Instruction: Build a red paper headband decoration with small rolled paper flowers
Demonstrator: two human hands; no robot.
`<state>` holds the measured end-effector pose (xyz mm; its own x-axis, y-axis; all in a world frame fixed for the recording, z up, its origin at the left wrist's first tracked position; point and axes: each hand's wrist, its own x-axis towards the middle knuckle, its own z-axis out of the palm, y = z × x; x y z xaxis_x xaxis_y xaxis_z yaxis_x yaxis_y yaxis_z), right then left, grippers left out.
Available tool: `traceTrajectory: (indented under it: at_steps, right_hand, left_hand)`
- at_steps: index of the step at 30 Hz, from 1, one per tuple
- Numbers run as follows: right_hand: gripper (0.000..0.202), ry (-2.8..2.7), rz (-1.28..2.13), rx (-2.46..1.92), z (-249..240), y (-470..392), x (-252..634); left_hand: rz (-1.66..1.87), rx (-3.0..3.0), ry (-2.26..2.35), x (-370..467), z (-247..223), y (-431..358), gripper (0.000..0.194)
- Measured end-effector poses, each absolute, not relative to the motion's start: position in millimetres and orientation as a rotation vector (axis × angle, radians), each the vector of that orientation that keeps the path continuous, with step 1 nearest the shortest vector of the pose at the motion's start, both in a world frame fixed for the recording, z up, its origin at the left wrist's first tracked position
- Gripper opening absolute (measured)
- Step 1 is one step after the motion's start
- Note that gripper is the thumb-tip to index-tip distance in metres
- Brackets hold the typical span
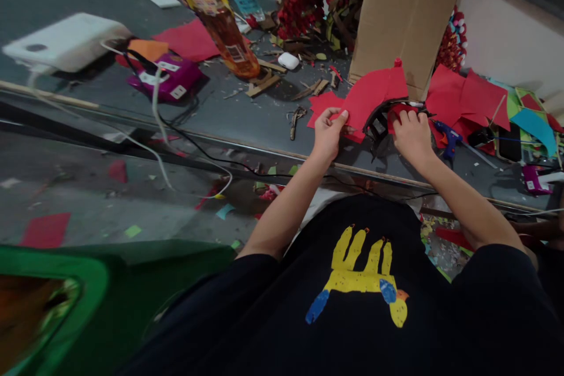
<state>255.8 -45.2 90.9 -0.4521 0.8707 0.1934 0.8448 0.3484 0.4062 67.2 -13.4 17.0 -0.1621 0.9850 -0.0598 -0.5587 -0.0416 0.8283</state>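
A curved red paper piece [374, 94] lies by the front edge of the grey table, with a dark curved strip [382, 107] along its inner edge. My left hand [329, 129] pinches the paper's left end between thumb and fingers. On the right, my right hand [412, 134] has its fingers closed on a smaller red piece [398, 110] at the strip's inner side. A blue glue gun [450, 138] rests just right of my right hand. Under the left part of the curved piece, more red paper [324, 102] shows.
A cardboard piece [405, 17] stands behind the hands. Bottles [224, 29], a purple power strip [174, 77], a white box [66, 41] and cables are at the left. Red sheets [467, 94] and a phone [509, 144] lie right. A green bin [92, 282] stands lower left.
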Motion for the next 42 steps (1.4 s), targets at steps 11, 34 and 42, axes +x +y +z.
traceTrajectory:
  at_steps: [11, 34, 42]
  right_hand:
    - [0.043, 2.578, 0.608, 1.696, 80, -40, 248]
    - [0.034, 2.507, 0.604, 1.554, 78, -42, 246]
    - [0.032, 2.499, 0.55, 1.55, 75, -46, 251]
  left_hand:
    - [1.537, 0.643, 0.862, 67, 18, -13, 0.037]
    - [1.565, 0.762, 0.817, 68, 7, -10, 0.042]
    - [1.528, 0.74, 0.85, 68, 9, -11, 0.035]
